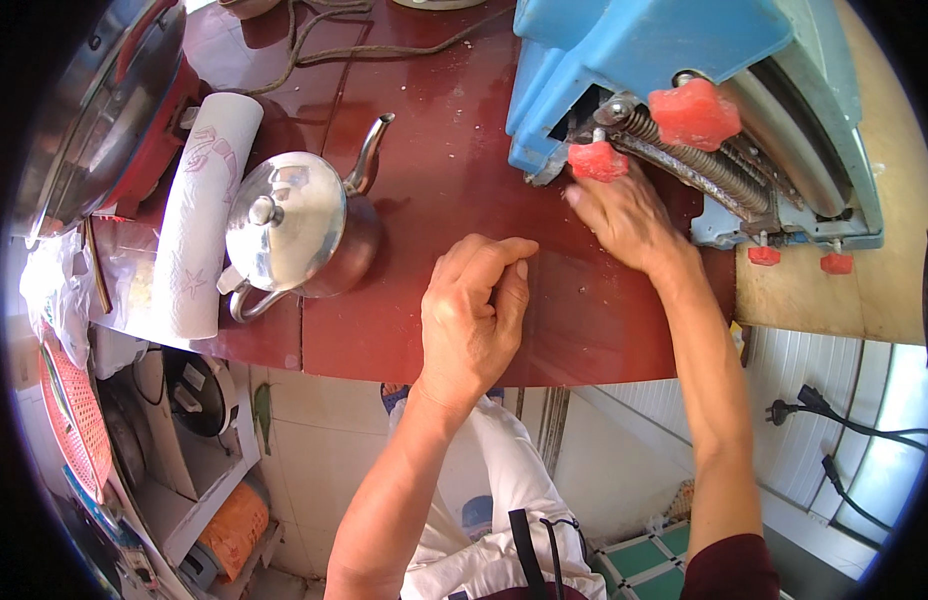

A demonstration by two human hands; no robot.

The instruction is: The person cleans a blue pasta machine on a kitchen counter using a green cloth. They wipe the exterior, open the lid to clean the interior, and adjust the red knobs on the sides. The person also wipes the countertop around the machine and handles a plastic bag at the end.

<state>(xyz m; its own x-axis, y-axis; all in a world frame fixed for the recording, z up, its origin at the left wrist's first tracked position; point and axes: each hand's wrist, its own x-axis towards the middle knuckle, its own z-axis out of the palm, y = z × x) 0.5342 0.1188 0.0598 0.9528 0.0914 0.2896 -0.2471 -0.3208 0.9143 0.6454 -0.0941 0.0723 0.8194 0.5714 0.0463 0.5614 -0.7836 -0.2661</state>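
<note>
My left hand point(475, 300) is held over the dark red tabletop point(441, 202), fingers curled in and thumb near the index fingertip, with nothing visible in its grasp. At the right stands a blue noodle machine point(606, 67) with a steel roller point(786, 142) and a ribbed roller. My right hand point(625, 214) reaches under its near left side, beneath a red star knob point(599, 162). That knob and the machine hide some of the fingers, so whether they hold anything is unclear. Left of my left hand is a lidded stainless steel kettle point(299, 225), its spout pointing away from me.
A paper towel roll point(205, 217) lies beside the kettle. Behind it is a large lidded pan point(103, 120) on a red base. A cord point(389, 52) crosses the table's far side. Power plugs point(783, 411) hang at the lower right. Shelves point(186, 487) stand at the lower left.
</note>
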